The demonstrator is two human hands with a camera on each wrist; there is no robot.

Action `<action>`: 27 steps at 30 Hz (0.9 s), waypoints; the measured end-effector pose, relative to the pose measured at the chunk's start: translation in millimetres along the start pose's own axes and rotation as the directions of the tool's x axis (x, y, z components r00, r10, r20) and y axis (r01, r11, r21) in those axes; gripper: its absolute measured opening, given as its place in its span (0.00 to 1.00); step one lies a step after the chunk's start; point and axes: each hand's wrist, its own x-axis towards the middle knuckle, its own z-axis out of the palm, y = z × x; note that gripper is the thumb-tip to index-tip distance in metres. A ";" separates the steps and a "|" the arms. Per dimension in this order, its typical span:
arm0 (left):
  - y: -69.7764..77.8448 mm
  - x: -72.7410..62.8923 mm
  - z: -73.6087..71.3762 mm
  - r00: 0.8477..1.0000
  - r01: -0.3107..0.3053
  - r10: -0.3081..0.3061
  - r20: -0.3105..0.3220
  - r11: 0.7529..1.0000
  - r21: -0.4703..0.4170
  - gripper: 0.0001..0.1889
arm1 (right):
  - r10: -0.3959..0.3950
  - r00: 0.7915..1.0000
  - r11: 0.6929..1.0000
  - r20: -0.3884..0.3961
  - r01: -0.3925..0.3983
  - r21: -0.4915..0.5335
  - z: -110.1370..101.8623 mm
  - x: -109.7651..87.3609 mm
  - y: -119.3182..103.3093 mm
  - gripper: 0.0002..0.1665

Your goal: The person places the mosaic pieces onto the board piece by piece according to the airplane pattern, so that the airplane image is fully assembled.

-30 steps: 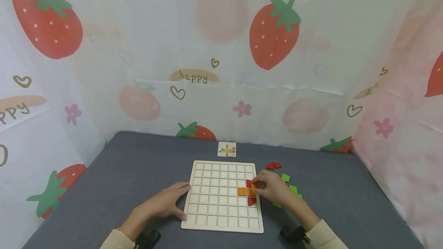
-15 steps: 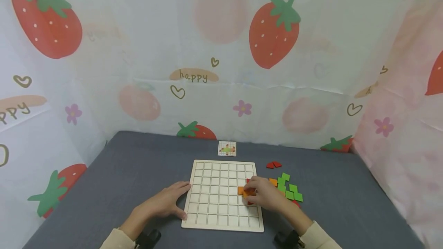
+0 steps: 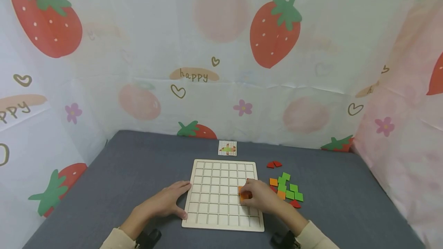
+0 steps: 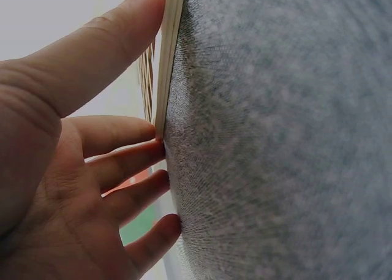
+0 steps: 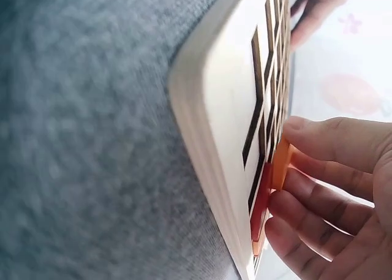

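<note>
A pale wooden grid board (image 3: 207, 207) lies on the table. At its left edge, my left hand (image 3: 165, 201) rests with the thumb near the front corner and the other fingers spread farther back. The left wrist view shows that thumb (image 4: 104, 50) against the board's side (image 4: 164, 71). Over the right part of the grid, my right hand (image 3: 260, 196) pinches an orange square tile (image 5: 281, 163) between thumb and fingertips. It stands tilted close to the board, beside a red tile (image 5: 262, 200) set in a cell. The hand partly hides the other tiles there.
Right of the board lie several green square tiles (image 3: 290, 195), orange squares (image 3: 273, 182) and a red piece (image 3: 295, 204). Two red rounded pieces (image 3: 274, 164) lie farther back. Behind the board is a small pattern card (image 3: 227, 148). A strawberry-print cloth (image 3: 207, 103) backs the table.
My right hand has moved left and slightly toward the front over the board, with the orange tile in its fingers. The left hand stays at the board's edge.
</note>
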 end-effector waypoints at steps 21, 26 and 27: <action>-1.1 0.3 0.6 1.000 -0.016 0.016 0.000 1.000 -0.002 0.51 | 0.003 1.000 1.000 -0.007 -0.004 -0.016 2.8 0.9 -5.0 0.09; -1.6 0.9 0.9 1.000 -0.012 0.012 0.004 1.000 -0.001 0.51 | 0.008 1.000 1.000 -0.003 -0.008 -0.004 2.2 -0.1 -3.4 0.10; -1.6 0.7 0.9 1.000 -0.008 0.008 0.004 1.000 -0.001 0.51 | 0.007 1.000 1.000 -0.002 -0.007 -0.006 2.1 -0.2 -3.0 0.10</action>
